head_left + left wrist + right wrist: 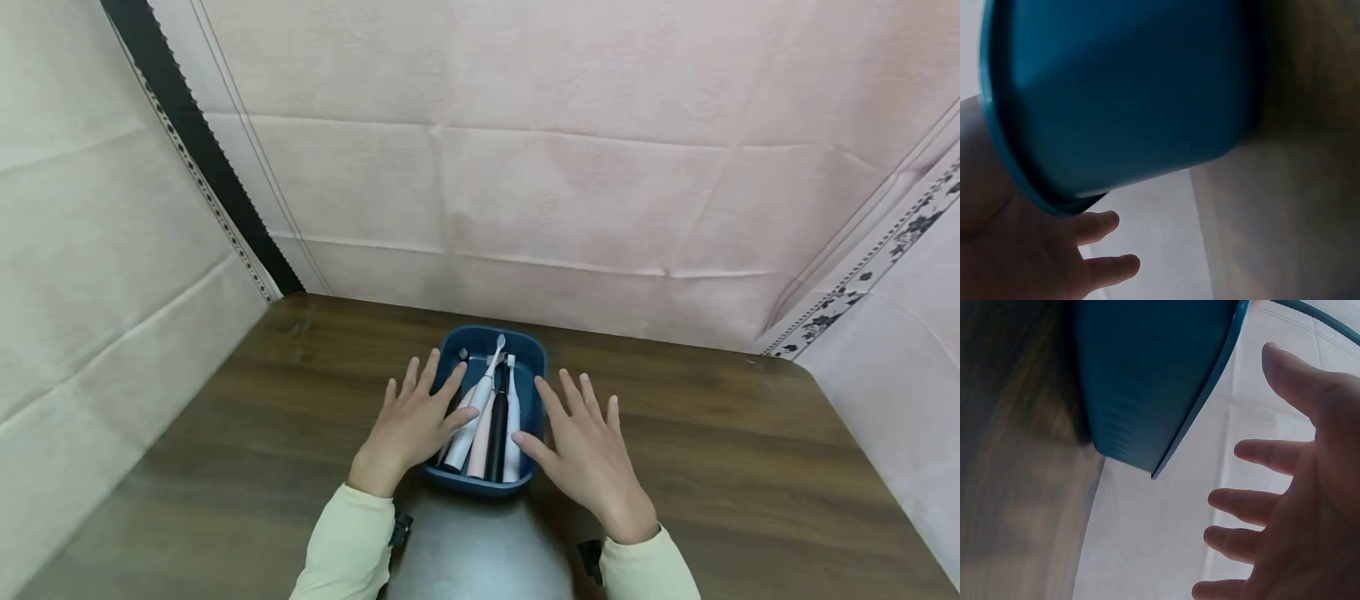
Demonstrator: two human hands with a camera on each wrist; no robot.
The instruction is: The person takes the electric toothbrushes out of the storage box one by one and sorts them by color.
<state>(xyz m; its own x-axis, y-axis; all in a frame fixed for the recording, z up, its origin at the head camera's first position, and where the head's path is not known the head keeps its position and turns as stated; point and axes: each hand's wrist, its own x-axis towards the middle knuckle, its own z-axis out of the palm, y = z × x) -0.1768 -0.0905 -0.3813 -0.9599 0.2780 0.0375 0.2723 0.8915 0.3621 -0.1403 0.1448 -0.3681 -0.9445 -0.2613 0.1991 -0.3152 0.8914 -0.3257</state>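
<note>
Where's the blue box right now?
In the head view, the blue box is below the picture's middle, on the brown table, between the left hand and the right hand, with toothbrushes inside.

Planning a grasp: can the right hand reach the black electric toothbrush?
Probably yes: the empty right hand is beside the uncovered blue bin, though a white electric toothbrush lies nearer than the black electric toothbrush.

Behind the table point(712, 433), brown and wood-grained with rounded far corners, hangs a pinkish sheet point(562, 192) creased by folds. Left of the table is a pale sheet point(112, 333); right of it, a whitish sheet point(885, 425). A black strip point(217, 158) climbs from the table's far left corner, a floral band point(885, 258) from its far right.
</note>
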